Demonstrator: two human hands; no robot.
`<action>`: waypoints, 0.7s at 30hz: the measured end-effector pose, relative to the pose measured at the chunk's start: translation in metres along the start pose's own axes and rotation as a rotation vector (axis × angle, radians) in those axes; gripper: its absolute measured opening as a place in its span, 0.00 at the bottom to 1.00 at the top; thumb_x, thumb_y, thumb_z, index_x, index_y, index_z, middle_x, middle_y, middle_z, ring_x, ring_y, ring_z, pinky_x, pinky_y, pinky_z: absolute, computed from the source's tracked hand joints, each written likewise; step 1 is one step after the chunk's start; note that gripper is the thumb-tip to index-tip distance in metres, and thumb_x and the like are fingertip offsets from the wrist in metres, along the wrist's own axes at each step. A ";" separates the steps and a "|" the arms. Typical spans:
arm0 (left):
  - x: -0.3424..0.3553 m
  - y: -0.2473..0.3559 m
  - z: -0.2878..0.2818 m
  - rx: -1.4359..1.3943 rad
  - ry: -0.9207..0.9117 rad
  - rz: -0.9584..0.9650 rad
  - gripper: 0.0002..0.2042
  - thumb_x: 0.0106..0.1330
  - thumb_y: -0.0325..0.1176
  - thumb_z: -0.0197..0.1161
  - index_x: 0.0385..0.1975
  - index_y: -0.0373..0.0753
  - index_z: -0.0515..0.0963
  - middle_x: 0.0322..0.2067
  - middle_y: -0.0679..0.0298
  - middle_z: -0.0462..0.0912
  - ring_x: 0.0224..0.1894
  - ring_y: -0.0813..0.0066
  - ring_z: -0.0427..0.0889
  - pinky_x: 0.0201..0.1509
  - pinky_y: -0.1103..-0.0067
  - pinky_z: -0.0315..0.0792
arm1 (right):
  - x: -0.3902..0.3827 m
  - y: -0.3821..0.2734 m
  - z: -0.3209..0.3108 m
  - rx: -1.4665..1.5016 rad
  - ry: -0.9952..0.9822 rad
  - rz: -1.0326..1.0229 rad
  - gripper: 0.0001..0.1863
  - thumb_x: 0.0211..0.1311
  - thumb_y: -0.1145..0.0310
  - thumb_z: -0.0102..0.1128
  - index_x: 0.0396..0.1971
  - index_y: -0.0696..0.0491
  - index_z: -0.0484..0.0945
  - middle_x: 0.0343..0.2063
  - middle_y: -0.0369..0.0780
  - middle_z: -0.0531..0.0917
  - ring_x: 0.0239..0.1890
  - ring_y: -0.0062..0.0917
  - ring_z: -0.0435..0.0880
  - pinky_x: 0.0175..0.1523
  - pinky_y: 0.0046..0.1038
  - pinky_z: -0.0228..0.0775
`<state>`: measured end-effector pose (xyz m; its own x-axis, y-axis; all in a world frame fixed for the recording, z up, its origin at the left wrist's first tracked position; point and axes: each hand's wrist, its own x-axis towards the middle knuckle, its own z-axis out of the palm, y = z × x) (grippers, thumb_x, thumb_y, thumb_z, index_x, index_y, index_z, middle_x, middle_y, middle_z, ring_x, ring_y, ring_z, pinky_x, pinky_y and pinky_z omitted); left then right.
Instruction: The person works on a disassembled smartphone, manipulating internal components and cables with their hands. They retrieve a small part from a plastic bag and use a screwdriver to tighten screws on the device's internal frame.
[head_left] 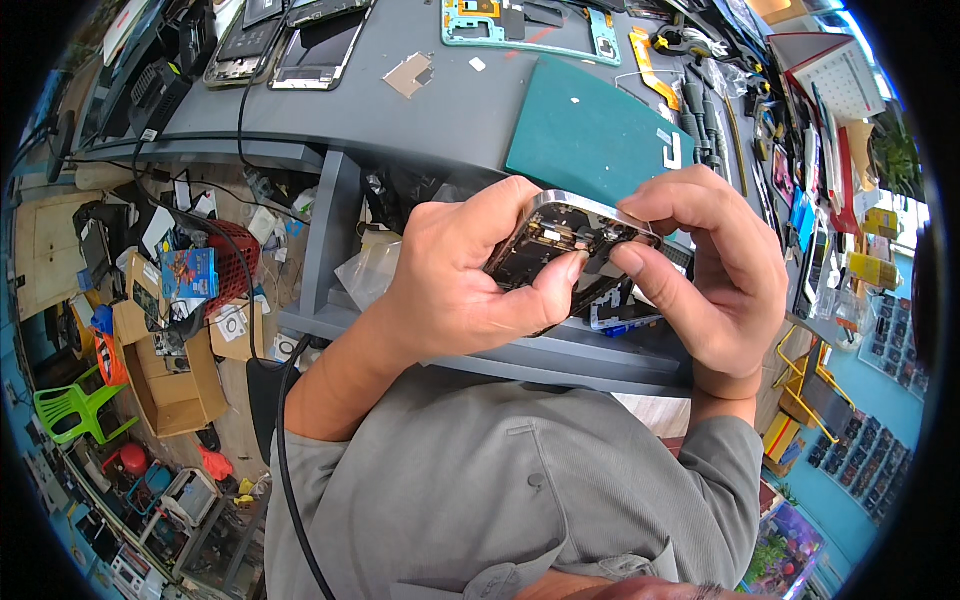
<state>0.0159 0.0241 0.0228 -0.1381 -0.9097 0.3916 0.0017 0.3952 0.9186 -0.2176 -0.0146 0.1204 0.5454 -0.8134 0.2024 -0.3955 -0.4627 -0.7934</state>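
Observation:
My left hand [460, 280] grips an opened smartphone [540, 250] with a silver frame, its inner parts facing up and its thumb pressed on the internals near the middle. My right hand [720, 280] pinches the phone's right end, index finger on the upper corner and thumb just inside the frame. The phone is tilted above the front edge of the grey desk [440, 130], over an open shelf. Behind it lies a green mat [590, 130]. The far side of the phone's body is partly hidden by my fingers.
Phone parts [320, 50], a teal frame [530, 25], an orange flex cable [655, 70] and screwdrivers [700, 120] lie on the desk. A black cable [285, 430] runs down beside me. Cardboard boxes [170, 390] and a green chair [80, 405] stand on the left.

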 end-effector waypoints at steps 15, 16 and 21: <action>0.002 0.007 -0.006 -0.089 -0.071 -0.163 0.10 0.75 0.28 0.72 0.52 0.31 0.85 0.37 0.72 0.89 0.37 0.90 0.80 0.41 0.85 0.74 | 0.001 0.006 0.000 0.054 -0.012 0.062 0.17 0.65 0.77 0.81 0.51 0.63 0.87 0.47 0.43 0.89 0.48 0.26 0.85 0.54 0.28 0.74; 0.003 0.008 -0.005 -0.104 -0.065 -0.175 0.11 0.76 0.28 0.72 0.52 0.32 0.85 0.37 0.73 0.88 0.37 0.90 0.79 0.41 0.86 0.74 | 0.001 0.008 0.000 0.053 -0.016 0.056 0.18 0.65 0.77 0.81 0.52 0.63 0.87 0.48 0.42 0.89 0.48 0.25 0.85 0.54 0.27 0.74; 0.000 0.002 -0.003 -0.259 -0.048 -0.308 0.12 0.77 0.27 0.69 0.56 0.31 0.85 0.43 0.71 0.88 0.44 0.90 0.80 0.49 0.85 0.74 | 0.005 0.006 0.001 0.123 -0.038 0.109 0.18 0.67 0.77 0.80 0.54 0.64 0.86 0.48 0.40 0.88 0.47 0.22 0.83 0.54 0.26 0.74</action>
<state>0.0185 0.0242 0.0248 -0.2174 -0.9711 0.0982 0.2010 0.0539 0.9781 -0.2169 -0.0210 0.1164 0.5323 -0.8416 0.0914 -0.3617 -0.3237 -0.8743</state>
